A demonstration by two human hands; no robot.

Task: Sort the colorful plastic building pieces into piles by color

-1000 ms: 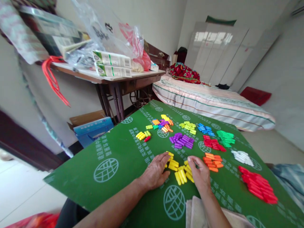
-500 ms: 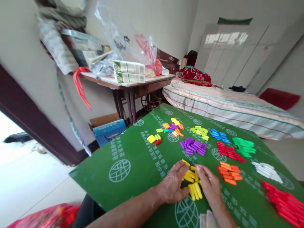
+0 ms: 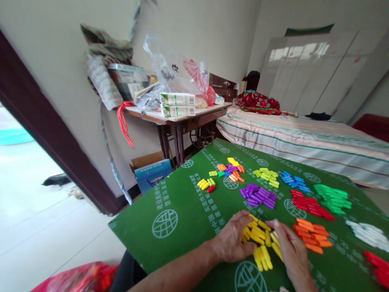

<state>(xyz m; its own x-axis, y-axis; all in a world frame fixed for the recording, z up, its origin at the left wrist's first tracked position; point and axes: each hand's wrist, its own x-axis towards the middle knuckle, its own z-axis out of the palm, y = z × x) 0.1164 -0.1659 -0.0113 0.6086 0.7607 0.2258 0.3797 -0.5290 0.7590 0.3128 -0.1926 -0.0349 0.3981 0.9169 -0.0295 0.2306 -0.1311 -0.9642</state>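
Short yellow plastic pieces [image 3: 257, 234], shaped like pen caps, lie in a loose pile on the green board. My left hand [image 3: 235, 239] curves around the pile's left side, thumb and fingers apart, touching the yellow pieces there. A small row of yellow pieces [image 3: 263, 258] sits just beyond its thumb, side by side. On the right of the pile, my right hand [image 3: 293, 251] rests with extended fingers against slanted yellow pieces [image 3: 276, 245], one pale at its end. Its lower fingers are partly hidden behind the hand.
Sorted piles surround the hands on the green board [image 3: 188, 227]: purple [image 3: 258, 195], orange [image 3: 313, 235], red [image 3: 311, 205], green [image 3: 332, 198], blue [image 3: 294, 181] and white [image 3: 369, 233] pieces. A mixed cluster [image 3: 232, 169] lies farther back. Behind stand a cluttered sewing table [image 3: 209, 111] and a bed [image 3: 288, 129].
The view has swung left, so everything sits farther right. My right hand has drawn back from the pile's middle, uncovering slanted yellow pieces. My left hand stays by the pile.
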